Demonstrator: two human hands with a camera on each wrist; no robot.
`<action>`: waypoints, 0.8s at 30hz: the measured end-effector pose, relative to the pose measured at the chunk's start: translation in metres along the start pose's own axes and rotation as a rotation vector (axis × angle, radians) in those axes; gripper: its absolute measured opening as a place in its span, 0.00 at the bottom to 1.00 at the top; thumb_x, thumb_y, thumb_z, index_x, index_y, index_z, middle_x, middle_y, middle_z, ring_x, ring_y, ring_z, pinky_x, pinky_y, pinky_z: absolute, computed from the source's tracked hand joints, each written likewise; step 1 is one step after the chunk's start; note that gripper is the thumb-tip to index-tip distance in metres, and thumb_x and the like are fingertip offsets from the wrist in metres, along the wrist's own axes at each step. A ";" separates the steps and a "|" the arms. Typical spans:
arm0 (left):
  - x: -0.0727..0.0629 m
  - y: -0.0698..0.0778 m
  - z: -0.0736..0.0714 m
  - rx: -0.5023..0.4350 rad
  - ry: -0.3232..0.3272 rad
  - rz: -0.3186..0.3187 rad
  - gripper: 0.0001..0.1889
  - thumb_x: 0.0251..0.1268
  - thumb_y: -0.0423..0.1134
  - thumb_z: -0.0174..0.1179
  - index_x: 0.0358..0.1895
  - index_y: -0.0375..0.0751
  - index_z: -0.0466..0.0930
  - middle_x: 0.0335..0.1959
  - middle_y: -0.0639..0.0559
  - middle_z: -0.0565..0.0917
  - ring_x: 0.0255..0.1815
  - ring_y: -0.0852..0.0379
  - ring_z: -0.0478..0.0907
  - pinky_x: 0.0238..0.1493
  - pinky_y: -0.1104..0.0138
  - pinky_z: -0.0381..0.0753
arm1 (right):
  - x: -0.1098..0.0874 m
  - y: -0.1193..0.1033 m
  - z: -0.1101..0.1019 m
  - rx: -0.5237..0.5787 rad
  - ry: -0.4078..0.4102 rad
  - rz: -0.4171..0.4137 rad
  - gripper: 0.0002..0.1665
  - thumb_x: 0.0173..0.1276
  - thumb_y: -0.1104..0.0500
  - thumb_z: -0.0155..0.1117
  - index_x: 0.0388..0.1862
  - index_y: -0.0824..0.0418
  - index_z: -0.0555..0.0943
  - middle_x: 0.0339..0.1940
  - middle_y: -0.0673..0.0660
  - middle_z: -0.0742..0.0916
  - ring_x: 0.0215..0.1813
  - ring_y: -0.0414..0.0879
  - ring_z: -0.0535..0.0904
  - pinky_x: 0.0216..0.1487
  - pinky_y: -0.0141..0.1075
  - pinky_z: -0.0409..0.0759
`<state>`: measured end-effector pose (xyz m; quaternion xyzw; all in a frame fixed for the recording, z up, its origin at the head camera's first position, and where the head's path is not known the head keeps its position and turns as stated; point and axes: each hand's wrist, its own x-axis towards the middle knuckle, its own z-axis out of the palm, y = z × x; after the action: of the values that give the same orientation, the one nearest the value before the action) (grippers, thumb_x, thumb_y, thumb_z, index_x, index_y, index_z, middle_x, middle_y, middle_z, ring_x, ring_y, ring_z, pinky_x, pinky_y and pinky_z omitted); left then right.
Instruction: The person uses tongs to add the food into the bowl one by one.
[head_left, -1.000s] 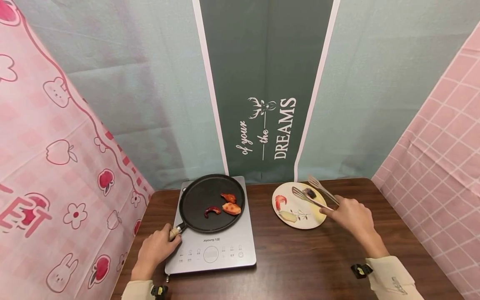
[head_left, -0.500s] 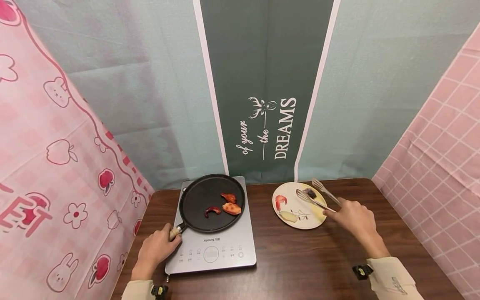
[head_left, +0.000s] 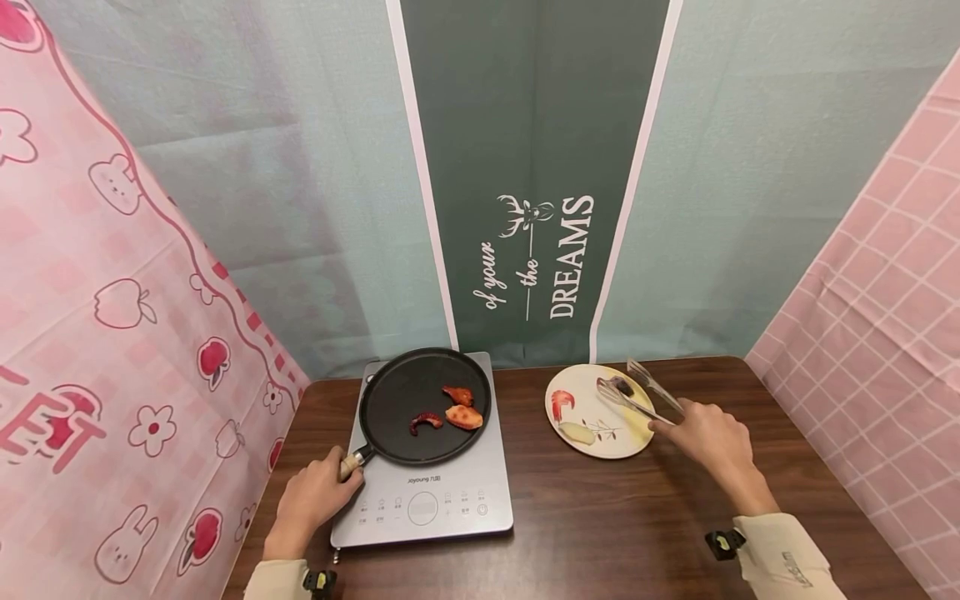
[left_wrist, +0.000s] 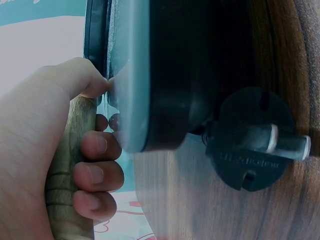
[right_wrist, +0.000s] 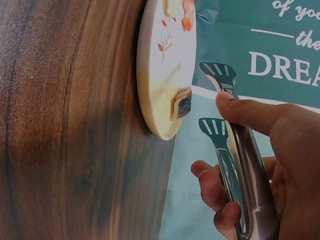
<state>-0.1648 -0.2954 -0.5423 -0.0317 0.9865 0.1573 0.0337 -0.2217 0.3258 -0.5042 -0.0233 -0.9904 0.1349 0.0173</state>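
My left hand [head_left: 311,498] grips the wooden handle [left_wrist: 67,170] of a black flat pan [head_left: 424,406] that sits on a silver induction cooker [head_left: 423,492]. Three pieces of reddish-brown food [head_left: 450,408] lie in the pan. My right hand [head_left: 708,437] holds metal tongs [head_left: 637,390], their two slotted tips [right_wrist: 216,97] spread apart on either side of a dark piece of food [head_left: 619,385] at the far side of a cream plate [head_left: 600,433]. On the plate also lie a red shrimp [head_left: 559,402] and a pale slice [head_left: 576,432].
The brown wooden table [head_left: 600,525] stands between a pink patterned curtain [head_left: 112,333] on the left and a pink checked cloth [head_left: 885,333] on the right. A green banner [head_left: 536,167] hangs behind. The cooker's plug [left_wrist: 250,140] lies on the table by its corner.
The tongs in my right hand have shifted slightly to the right, bringing their tips about the dark piece. My left hand and the pan have stayed put.
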 end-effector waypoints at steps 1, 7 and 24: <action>0.000 0.000 0.000 0.001 0.001 0.000 0.15 0.69 0.51 0.61 0.38 0.43 0.71 0.21 0.49 0.74 0.21 0.50 0.71 0.25 0.55 0.69 | 0.000 0.001 0.001 0.001 -0.001 0.000 0.46 0.64 0.27 0.70 0.58 0.68 0.83 0.42 0.77 0.88 0.36 0.74 0.84 0.29 0.61 0.76; 0.000 0.000 0.000 0.000 -0.004 -0.003 0.15 0.69 0.51 0.61 0.38 0.43 0.71 0.21 0.49 0.75 0.21 0.50 0.71 0.25 0.54 0.69 | 0.001 0.003 0.002 0.006 -0.017 0.001 0.44 0.65 0.27 0.69 0.54 0.67 0.84 0.39 0.75 0.88 0.34 0.71 0.84 0.28 0.58 0.76; -0.001 0.001 -0.002 -0.004 -0.003 0.000 0.15 0.69 0.51 0.61 0.38 0.43 0.71 0.21 0.48 0.76 0.21 0.50 0.72 0.25 0.54 0.70 | 0.001 0.008 0.009 0.013 -0.046 0.004 0.35 0.69 0.32 0.69 0.43 0.65 0.86 0.34 0.69 0.88 0.29 0.61 0.83 0.26 0.55 0.75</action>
<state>-0.1642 -0.2950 -0.5405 -0.0313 0.9861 0.1592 0.0349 -0.2224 0.3312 -0.5150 -0.0223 -0.9896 0.1419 -0.0058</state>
